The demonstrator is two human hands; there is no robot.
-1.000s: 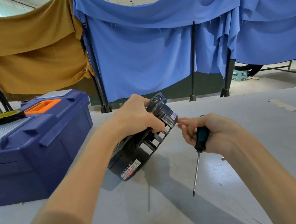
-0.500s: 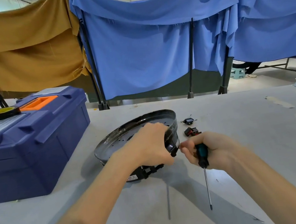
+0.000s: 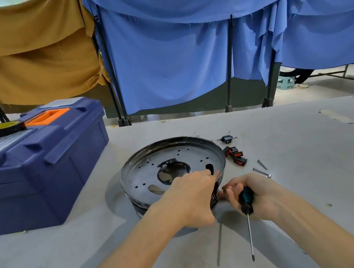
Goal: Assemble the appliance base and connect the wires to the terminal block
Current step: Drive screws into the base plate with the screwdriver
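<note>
1. Assembly looks to be in its early stage: a person is seating the appliance base (image 3: 154,174), metal pan upward, on the table (image 3: 313,159), with a blue toolbox (image 3: 38,168) standing to the base's left.
2. The left hand (image 3: 192,198) is clamping the base's near rim, fingers curling down its wall.
3. The right hand (image 3: 256,195), just right of the base's near edge, is wrapping curled fingers round a screwdriver (image 3: 248,222), blade pointing back at the person. Its fingertips are reaching the base's wall, and whether they are pinching anything is impossible to tell.
4. Screws (image 3: 261,171) and red switches (image 3: 235,156) are lying loose right of the base.
5. The next move is probably calling for a screw picked up and the driver turned tip-forward, with the base braced.
</note>
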